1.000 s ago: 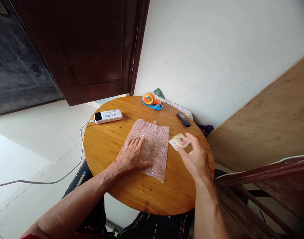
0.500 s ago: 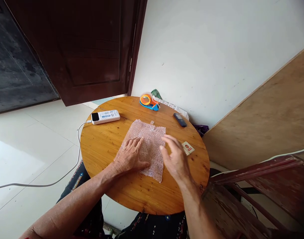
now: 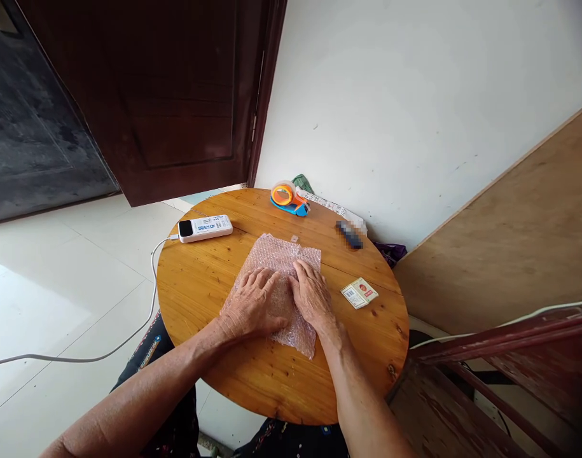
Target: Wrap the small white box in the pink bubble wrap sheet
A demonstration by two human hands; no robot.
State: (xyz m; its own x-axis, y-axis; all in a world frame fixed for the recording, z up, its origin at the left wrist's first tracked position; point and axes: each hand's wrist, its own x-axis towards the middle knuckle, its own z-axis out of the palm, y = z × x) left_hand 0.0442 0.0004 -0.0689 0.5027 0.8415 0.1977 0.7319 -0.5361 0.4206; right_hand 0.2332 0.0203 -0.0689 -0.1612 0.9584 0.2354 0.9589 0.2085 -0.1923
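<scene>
A sheet of clear bubble wrap [image 3: 284, 254] lies flat in the middle of a round wooden table [image 3: 209, 280]. My left hand [image 3: 252, 304] rests palm down on its left part, fingers stretched out. My right hand [image 3: 311, 294] lies flat on the sheet's right part, fingers extended, beside the left hand. A small cream and red card packet [image 3: 360, 292] lies on the table just right of my right hand, untouched.
A white power bank [image 3: 205, 228] with a white cable [image 3: 128, 331] sits at the table's left back. An orange and blue tape dispenser [image 3: 287, 196] and a dark small device [image 3: 350, 234] lie near the wall. A wooden board [image 3: 510, 235] leans at right.
My right hand put the small packet down on the table to the right, then moved left and settled flat on the bubble wrap. My left hand stayed in place.
</scene>
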